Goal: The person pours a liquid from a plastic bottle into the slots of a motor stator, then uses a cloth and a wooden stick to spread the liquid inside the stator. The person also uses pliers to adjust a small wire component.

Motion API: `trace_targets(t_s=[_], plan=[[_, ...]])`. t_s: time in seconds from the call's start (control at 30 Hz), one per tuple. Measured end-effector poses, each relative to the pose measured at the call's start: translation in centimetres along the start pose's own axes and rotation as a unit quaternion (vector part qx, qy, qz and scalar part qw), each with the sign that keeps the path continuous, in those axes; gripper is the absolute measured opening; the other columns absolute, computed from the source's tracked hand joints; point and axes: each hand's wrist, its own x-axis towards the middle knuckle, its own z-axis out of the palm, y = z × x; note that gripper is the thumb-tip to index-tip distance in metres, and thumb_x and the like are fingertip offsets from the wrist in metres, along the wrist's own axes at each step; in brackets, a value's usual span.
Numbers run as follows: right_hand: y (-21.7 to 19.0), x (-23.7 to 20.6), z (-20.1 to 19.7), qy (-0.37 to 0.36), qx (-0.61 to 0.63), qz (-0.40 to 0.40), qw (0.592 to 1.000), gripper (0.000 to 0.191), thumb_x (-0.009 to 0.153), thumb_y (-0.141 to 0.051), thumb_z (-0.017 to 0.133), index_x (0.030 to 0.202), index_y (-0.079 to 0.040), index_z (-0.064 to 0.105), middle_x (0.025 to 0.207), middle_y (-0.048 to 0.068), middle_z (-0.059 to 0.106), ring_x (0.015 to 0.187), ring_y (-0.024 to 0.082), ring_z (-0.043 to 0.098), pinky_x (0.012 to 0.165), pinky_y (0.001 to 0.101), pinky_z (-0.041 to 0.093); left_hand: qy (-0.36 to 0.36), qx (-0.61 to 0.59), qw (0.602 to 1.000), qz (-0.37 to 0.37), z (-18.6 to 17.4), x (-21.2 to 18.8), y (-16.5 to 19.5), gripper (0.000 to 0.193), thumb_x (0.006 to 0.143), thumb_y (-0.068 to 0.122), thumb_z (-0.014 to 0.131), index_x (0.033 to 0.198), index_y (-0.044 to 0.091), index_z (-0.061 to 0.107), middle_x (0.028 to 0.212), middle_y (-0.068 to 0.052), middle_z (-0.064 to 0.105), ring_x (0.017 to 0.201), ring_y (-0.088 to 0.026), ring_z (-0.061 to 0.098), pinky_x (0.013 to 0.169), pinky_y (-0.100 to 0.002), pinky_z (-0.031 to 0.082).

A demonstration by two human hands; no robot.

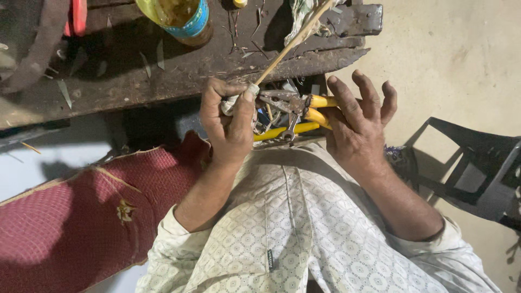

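My left hand point(230, 122) is closed around the lower end of a thin pale stick point(293, 40), which slants up to the right over the dark wooden workbench point(163, 76). A bit of pale wrapping point(228, 106) shows in that fist. My right hand point(358, 125) grips the yellow handles of a pair of pliers point(296, 103); its fingers are partly spread. The pliers' metal jaws point left toward the stick's base near my left thumb. More yellow-handled tools point(285, 130) lie just below, in front of my lap.
A plastic bottle point(184, 19) of amber liquid stands on the bench at the top. Shavings litter the bench. A red woven mat point(81, 217) lies at the left. A dark plastic chair point(477, 173) stands on the concrete floor at the right.
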Motion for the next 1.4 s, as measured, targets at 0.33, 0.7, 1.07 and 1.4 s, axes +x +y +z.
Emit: trace_targets(t_s=[0.33, 0.7, 1.07, 1.4], plan=[[0.3, -0.1, -0.9, -0.008, -0.018, -0.001, 1.000, 0.024, 0.089, -0.018, 0.086, 0.111, -0.013, 0.081, 0.159, -0.001, 0.057, 0.132, 0.031, 0.048, 0.102, 0.0475, 0.037, -0.017, 0.019, 1.000, 0.019, -0.4, -0.5, -0.3, 0.011, 0.105, 0.004, 0.063, 0.106, 0.005, 0.052, 0.092, -0.002, 0.058, 0.069, -0.005, 0.055, 0.058, -0.022, 0.046], [-1.3, 1.0, -0.6, 0.007, -0.018, 0.029, 0.999, 0.036, 0.079, -0.018, 0.088, 0.113, -0.013, 0.076, 0.150, 0.009, 0.055, 0.136, 0.029, 0.054, 0.102, 0.0519, 0.039, 0.011, 0.056, 0.998, 0.006, 0.4, -0.6, 0.1, 0.012, 0.107, 0.004, 0.062, 0.106, 0.006, 0.051, 0.086, 0.001, 0.056, 0.067, -0.002, 0.052, 0.062, -0.021, 0.043], [-0.2, -0.9, 1.2, 0.014, 0.019, -0.029, 0.999, 0.033, 0.081, -0.020, 0.087, 0.104, -0.005, 0.068, 0.131, 0.019, 0.058, 0.116, 0.034, 0.060, 0.089, 0.0480, 0.048, -0.015, 0.156, 0.984, 0.088, -0.2, -1.2, -0.8, 0.010, 0.108, 0.003, 0.063, 0.106, 0.003, 0.053, 0.094, -0.004, 0.058, 0.075, -0.007, 0.052, 0.065, -0.023, 0.045], [0.8, -0.2, -0.5, -0.295, 0.496, 0.125, 0.807, 0.039, 0.091, -0.029, 0.075, 0.115, -0.002, 0.060, 0.075, 0.012, 0.067, 0.064, 0.024, 0.070, 0.058, 0.0382, 0.056, -0.141, 0.194, 0.957, 0.164, -1.5, 0.1, 0.6, 0.013, 0.104, 0.003, 0.064, 0.110, 0.003, 0.052, 0.111, -0.015, 0.073, 0.082, -0.011, 0.069, 0.073, -0.024, 0.056]])
